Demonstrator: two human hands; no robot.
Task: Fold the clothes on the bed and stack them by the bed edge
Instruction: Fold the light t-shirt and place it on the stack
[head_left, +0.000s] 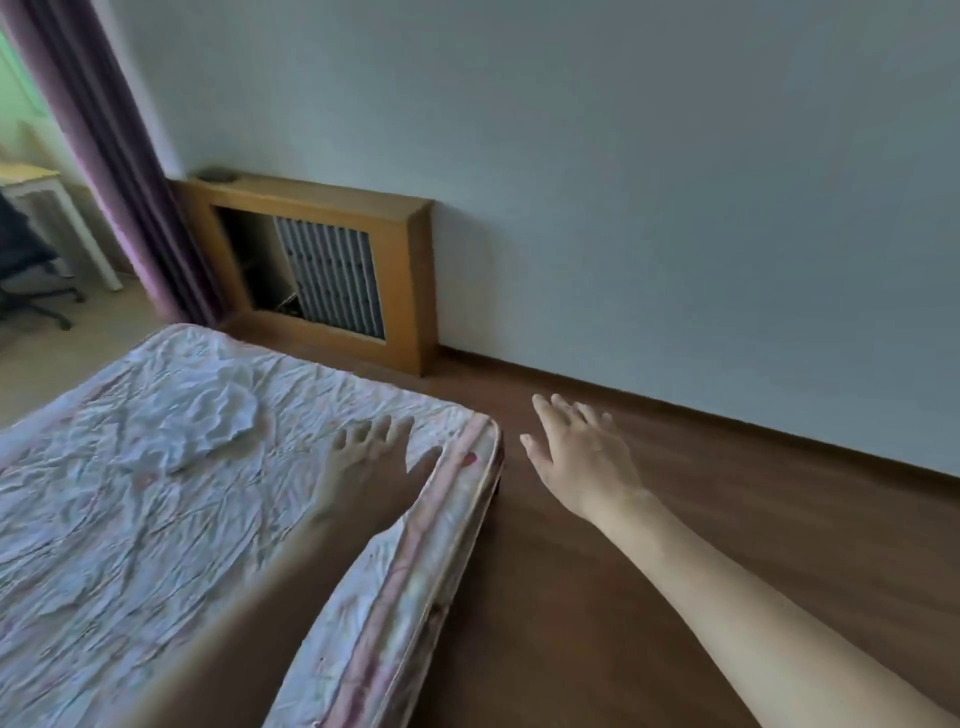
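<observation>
**Reaching in, nothing yet in hand**

A crumpled white garment (218, 421) lies unfolded on the bed (130, 545), toward its far end and a little in from the right edge. No folded stack shows along that edge, so the work looks barely begun. The left hand (371, 457) hovers over the bed near its far right corner, fingers spread and holding nothing, just short of the garment. The right hand (576, 457) is likewise spread and empty, out past the bed's right edge above the wooden floor (675, 519). Next, probably: reach further left, take hold of the garment and spread it flat.
</observation>
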